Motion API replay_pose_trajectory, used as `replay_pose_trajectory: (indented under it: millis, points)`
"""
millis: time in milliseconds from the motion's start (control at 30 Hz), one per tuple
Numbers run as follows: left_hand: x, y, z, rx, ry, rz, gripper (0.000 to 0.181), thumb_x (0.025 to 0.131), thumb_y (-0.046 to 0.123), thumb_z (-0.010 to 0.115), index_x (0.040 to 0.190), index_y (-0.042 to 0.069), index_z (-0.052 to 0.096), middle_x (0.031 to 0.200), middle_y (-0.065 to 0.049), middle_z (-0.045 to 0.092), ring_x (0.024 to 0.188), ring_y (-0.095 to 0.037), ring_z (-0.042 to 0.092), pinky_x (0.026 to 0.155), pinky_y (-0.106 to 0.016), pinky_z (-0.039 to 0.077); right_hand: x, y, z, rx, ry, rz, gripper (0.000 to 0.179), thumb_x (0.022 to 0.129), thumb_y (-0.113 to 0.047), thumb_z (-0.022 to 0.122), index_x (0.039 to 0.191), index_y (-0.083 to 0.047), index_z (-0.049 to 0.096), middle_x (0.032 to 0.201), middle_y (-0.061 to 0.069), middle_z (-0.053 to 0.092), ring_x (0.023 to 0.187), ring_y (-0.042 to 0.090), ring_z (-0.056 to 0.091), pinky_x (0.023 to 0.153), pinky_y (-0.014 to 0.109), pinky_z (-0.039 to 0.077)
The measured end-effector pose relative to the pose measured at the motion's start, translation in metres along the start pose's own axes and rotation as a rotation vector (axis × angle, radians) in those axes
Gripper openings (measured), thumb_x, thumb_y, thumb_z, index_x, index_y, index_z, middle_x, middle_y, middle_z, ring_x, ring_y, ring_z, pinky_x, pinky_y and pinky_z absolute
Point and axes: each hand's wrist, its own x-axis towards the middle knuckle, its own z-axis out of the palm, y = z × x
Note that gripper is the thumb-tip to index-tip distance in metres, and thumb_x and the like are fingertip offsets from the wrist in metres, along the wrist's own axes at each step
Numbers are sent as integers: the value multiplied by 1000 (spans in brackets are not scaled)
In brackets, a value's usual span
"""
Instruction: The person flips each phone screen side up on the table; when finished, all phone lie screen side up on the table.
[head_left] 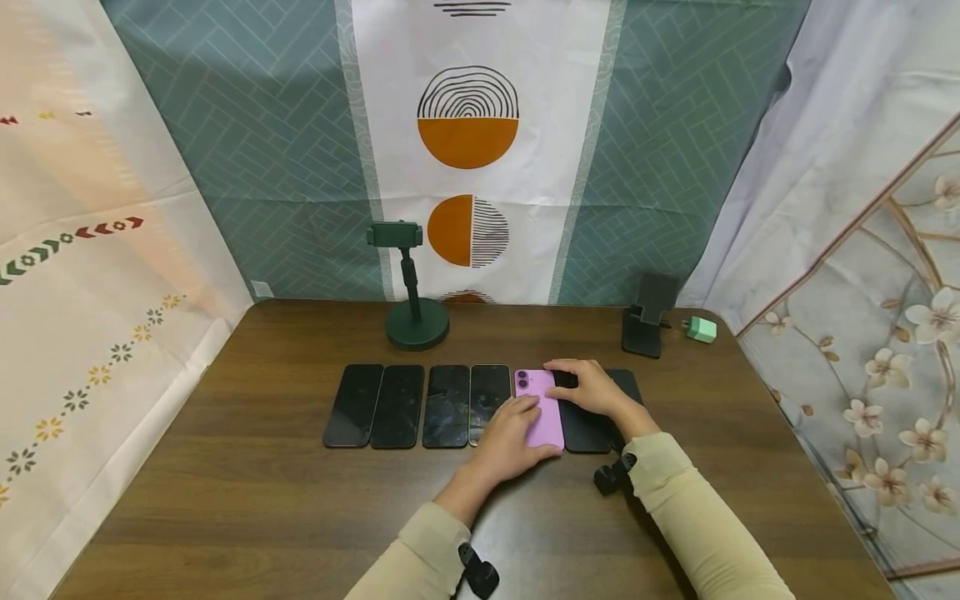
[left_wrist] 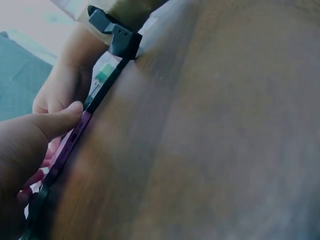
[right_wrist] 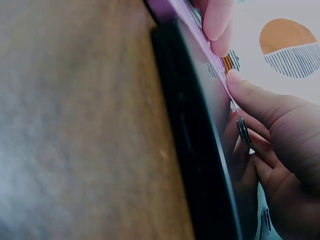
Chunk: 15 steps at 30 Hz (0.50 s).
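Lies flat on table (head_left: 262, 500) between dark phones (head_left: 588, 429), pink phone (head_left: 547, 425), long axis near 12–6. At 2 o'clock from left hand (head_left: 507, 442), 9 o'clock from right hand (head_left: 595, 394); touched by both, about equally near. On each, thumb and fingers apart, unclamped.

Both arms (head_left: 708, 521) reach forward, the right hand (head_left: 596, 392) farther out than the left hand (head_left: 508, 440), thumbs (right_wrist: 260, 100) extended.

A brown wood-grain surface (head_left: 247, 500) stands before a green-and-white geometric cloth (head_left: 543, 158), between a pale motif-patterned drape (head_left: 90, 300) and a blossom-printed curtain (head_left: 862, 283).
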Motion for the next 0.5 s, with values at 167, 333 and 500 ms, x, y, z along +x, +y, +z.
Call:
replay_pose_trajectory:
  millis: [167, 333, 500]
  points:
    - [-1, 2, 3, 40, 17, 18, 74, 81, 55, 81, 129, 1, 68, 144, -10, 58, 137, -26, 49, 120, -39, 29, -1, 0, -1, 10, -13, -7, 50, 89, -20, 80, 133, -2, 65, 132, 18, 65, 125, 37, 59, 106, 57, 44]
    - [-2, 4, 5, 67, 20, 10, 75, 82, 56, 80, 132, 2, 67, 145, -10, 57, 138, -26, 48, 120, -38, 29, -2, 0, 0, 13, -27, -17, 49, 90, -18, 78, 135, -2, 65, 134, 18, 64, 127, 37, 57, 107, 58, 43]
    - [-1, 6, 6, 80, 11, -5, 82, 78, 58, 82, 134, 2, 65, 148, -10, 55, 140, -26, 47, 121, -39, 28, -2, -1, 0, 1, -28, -31, 48, 91, -17, 77, 135, 0, 64, 136, 19, 62, 128, 38, 57, 108, 57, 42]
